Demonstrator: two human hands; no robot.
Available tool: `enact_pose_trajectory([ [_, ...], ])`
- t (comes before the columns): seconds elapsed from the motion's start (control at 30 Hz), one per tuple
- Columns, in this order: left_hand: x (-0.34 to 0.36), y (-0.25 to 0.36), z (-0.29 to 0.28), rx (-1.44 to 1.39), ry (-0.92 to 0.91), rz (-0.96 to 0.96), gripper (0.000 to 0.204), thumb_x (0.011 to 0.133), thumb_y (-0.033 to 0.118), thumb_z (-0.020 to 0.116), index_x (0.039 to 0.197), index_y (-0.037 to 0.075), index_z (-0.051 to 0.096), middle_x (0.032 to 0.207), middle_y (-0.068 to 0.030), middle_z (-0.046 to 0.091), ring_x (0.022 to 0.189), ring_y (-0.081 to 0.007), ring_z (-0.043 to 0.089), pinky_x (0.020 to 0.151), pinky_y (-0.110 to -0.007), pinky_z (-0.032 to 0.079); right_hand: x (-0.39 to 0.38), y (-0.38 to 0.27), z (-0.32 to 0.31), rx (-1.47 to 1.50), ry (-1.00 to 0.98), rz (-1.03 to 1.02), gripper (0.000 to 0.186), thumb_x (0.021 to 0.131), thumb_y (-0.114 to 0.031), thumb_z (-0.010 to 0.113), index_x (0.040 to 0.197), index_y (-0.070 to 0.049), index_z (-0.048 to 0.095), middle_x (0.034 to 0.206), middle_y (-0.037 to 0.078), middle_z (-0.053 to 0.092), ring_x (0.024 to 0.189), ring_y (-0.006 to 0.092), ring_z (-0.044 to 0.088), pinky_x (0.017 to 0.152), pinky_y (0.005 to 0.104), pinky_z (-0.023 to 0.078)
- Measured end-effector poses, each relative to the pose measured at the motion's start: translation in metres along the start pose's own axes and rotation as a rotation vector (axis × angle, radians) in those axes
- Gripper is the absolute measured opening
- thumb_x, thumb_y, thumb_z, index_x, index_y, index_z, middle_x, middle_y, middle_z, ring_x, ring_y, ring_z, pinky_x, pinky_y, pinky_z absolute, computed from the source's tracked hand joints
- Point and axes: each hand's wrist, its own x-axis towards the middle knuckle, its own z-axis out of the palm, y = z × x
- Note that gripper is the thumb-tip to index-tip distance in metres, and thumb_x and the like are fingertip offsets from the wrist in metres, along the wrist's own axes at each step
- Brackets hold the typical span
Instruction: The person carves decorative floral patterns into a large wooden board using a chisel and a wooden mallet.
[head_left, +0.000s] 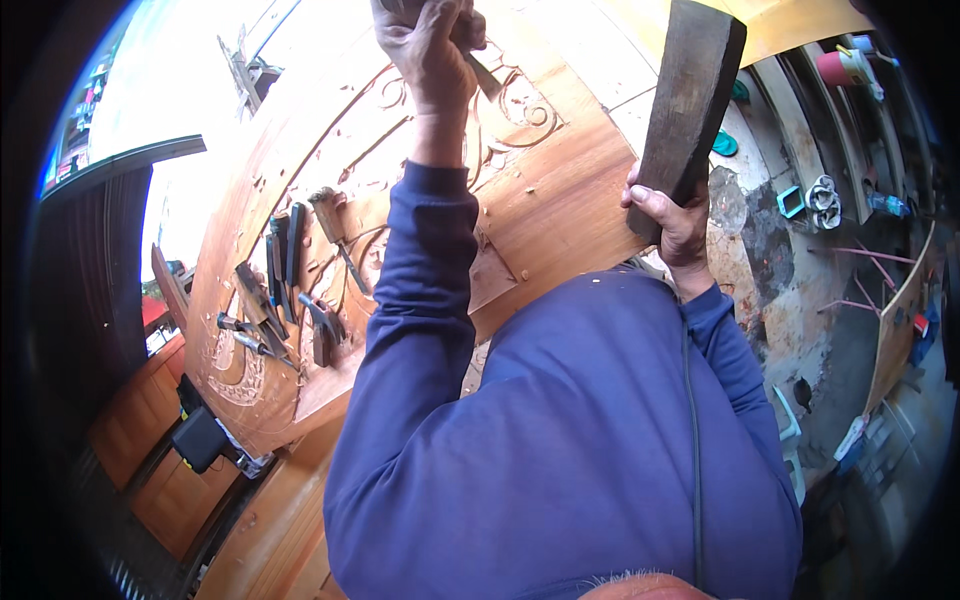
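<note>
My left hand point(428, 52) is closed around a carving chisel, over the far part of a carved wooden panel point(560, 200). The chisel blade point(486, 78) sticks out below my fist toward the carved scrolls; whether its edge touches the wood I cannot tell. In my right hand point(676, 222), a thick dark wooden block point(690, 100) is gripped at its narrower near end, like a mallet. It is raised at the panel's right edge, apart from the chisel. Scrolls point(540, 118) and wood shavings cover the panel's middle.
Several carving tools point(285, 255) lie on the panel's left part, beside a wooden-handled chisel point(340, 240). A black case-like object point(200, 440) sits at the lower left. At right on the stained floor are a green slipper point(725, 144), a teal frame point(790, 203) and a curved board point(900, 320).
</note>
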Motion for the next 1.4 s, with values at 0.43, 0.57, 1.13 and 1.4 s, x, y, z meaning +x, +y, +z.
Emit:
enact_pose_trajectory([
  [0.43, 0.008, -0.027, 0.005, 0.091, 0.045, 0.043, 0.016, 0.099, 0.018, 0.070, 0.102, 0.010, 0.056, 0.078, 0.0002, 0.055, 0.053, -0.0077, 0.048, 0.042, -0.023, 0.039, -0.001, -0.002, 0.000, -0.003, 0.031, 0.017, 0.062, 0.083, -0.002, 0.075, 0.138, -0.005, 0.047, 0.096, 0.009, 0.067, 0.082, 0.0171, 0.068, 0.074, 0.0335, 0.059],
  [0.57, 0.008, -0.021, 0.017, -0.145, 0.019, -0.023, 0.019, 0.102, 0.024, 0.066, 0.096, 0.011, 0.054, 0.072, 0.0019, 0.050, 0.049, -0.0074, 0.045, 0.040, -0.023, 0.039, 0.000, -0.003, 0.003, 0.004, 0.042, 0.023, 0.063, 0.083, -0.003, 0.074, 0.139, -0.005, 0.046, 0.095, 0.009, 0.068, 0.081, 0.0173, 0.068, 0.074, 0.0335, 0.059],
  [1.13, 0.005, -0.026, 0.010, 0.195, -0.068, 0.098, 0.017, 0.103, 0.023, 0.065, 0.103, 0.008, 0.057, 0.065, 0.0006, 0.051, 0.046, -0.0075, 0.045, 0.040, -0.023, 0.038, -0.004, -0.009, 0.009, -0.004, 0.076, 0.012, 0.062, 0.083, -0.006, 0.076, 0.138, -0.004, 0.049, 0.094, 0.007, 0.066, 0.080, 0.0157, 0.066, 0.075, 0.0327, 0.057],
  [1.4, -0.017, -0.032, 0.000, 0.244, -0.024, 0.062, 0.018, 0.095, 0.006, 0.071, 0.107, 0.008, 0.058, 0.068, 0.0002, 0.056, 0.048, -0.0066, 0.048, 0.041, -0.023, 0.037, 0.036, -0.126, 0.010, -0.499, 0.149, -0.564, 0.045, 0.085, -0.010, 0.073, 0.126, -0.004, 0.057, 0.096, 0.009, 0.069, 0.083, 0.0196, 0.069, 0.079, 0.0329, 0.056],
])
